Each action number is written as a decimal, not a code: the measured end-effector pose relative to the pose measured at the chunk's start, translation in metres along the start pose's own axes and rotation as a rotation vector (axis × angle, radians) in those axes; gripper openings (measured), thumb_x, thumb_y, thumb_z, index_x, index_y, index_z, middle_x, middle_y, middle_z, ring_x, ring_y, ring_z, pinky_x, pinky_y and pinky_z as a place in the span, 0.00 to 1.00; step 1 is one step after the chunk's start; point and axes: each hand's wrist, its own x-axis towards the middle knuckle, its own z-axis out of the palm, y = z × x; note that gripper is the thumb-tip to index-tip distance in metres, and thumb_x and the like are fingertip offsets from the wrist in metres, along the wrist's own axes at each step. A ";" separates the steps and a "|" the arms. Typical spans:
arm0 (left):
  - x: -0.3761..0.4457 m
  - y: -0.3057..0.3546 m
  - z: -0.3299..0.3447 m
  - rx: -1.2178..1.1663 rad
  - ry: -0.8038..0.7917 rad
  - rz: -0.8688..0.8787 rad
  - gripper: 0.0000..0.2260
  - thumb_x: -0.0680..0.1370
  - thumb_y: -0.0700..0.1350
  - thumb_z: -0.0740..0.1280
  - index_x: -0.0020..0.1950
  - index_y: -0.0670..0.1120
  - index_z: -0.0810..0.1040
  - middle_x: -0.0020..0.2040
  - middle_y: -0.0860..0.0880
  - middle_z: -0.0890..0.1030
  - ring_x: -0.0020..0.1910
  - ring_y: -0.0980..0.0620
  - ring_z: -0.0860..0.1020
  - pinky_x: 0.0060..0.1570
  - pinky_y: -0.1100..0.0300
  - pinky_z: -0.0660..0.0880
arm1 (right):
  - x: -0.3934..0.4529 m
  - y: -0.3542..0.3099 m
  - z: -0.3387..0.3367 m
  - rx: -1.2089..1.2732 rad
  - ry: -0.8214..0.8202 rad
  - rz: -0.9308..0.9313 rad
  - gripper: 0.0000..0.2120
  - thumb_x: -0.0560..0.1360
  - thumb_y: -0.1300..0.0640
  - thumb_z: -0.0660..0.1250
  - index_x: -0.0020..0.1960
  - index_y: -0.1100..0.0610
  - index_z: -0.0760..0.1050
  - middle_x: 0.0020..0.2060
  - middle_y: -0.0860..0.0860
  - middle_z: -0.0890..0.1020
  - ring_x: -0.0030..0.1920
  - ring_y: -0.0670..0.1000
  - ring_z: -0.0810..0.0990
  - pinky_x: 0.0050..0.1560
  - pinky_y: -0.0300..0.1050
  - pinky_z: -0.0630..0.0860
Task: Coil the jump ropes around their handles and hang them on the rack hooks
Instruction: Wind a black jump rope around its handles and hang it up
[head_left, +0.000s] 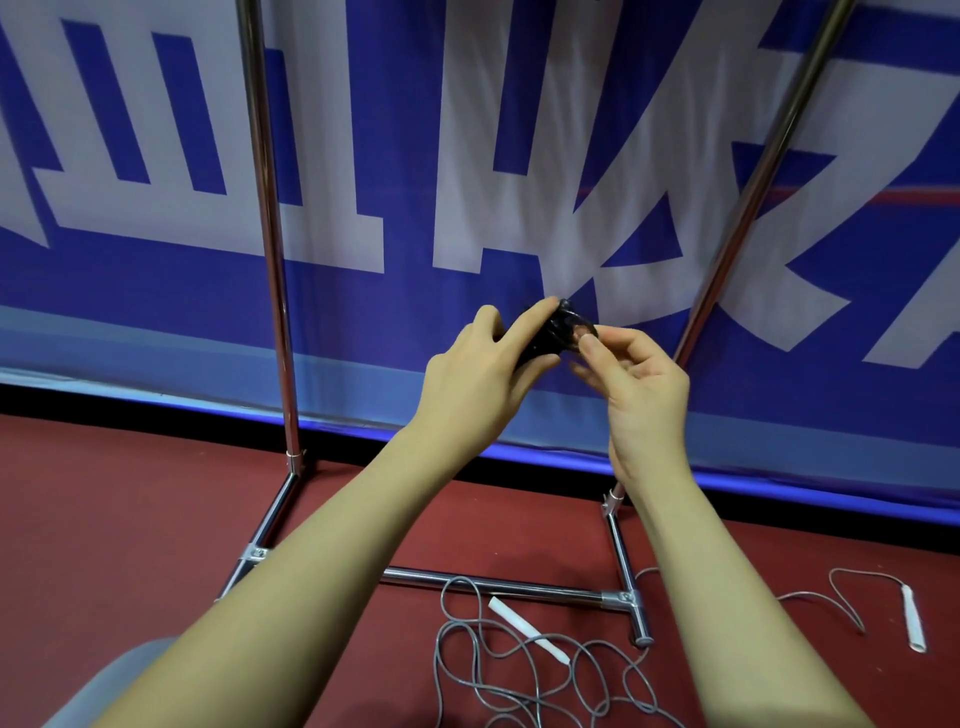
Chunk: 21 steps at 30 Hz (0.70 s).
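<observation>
1. The left hand (480, 374) has its fingers curled round a black coiled bundle (553, 327), held up in front of the rack (270, 260).
2. The right hand (636, 382) pinches the bundle's right end.
3. A grey jump rope (524, 670) lies loose on the floor (130, 519) by the rack's base.

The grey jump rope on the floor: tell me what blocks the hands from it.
Nothing lies over the grey jump rope, but both hands are occupied: the left hand and right hand hold a black bundle above it.
</observation>
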 end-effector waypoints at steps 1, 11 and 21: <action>-0.001 -0.001 -0.001 -0.051 0.015 0.006 0.22 0.80 0.56 0.63 0.74 0.58 0.66 0.45 0.49 0.66 0.37 0.50 0.67 0.31 0.58 0.66 | 0.000 0.000 0.000 0.002 0.011 -0.010 0.07 0.75 0.66 0.68 0.44 0.55 0.80 0.37 0.47 0.85 0.42 0.47 0.82 0.49 0.44 0.80; -0.005 -0.005 0.003 -0.344 -0.065 -0.003 0.19 0.77 0.59 0.62 0.68 0.66 0.64 0.46 0.55 0.67 0.41 0.54 0.71 0.43 0.52 0.76 | 0.005 0.003 -0.002 0.281 -0.066 0.163 0.14 0.78 0.68 0.61 0.62 0.59 0.74 0.37 0.50 0.81 0.36 0.44 0.78 0.47 0.39 0.76; -0.007 -0.008 0.004 -0.409 -0.150 0.017 0.20 0.76 0.62 0.59 0.68 0.69 0.61 0.53 0.56 0.68 0.43 0.51 0.78 0.49 0.47 0.77 | 0.010 0.005 -0.010 0.362 -0.198 0.147 0.14 0.68 0.63 0.73 0.52 0.60 0.74 0.48 0.55 0.79 0.50 0.50 0.79 0.51 0.39 0.76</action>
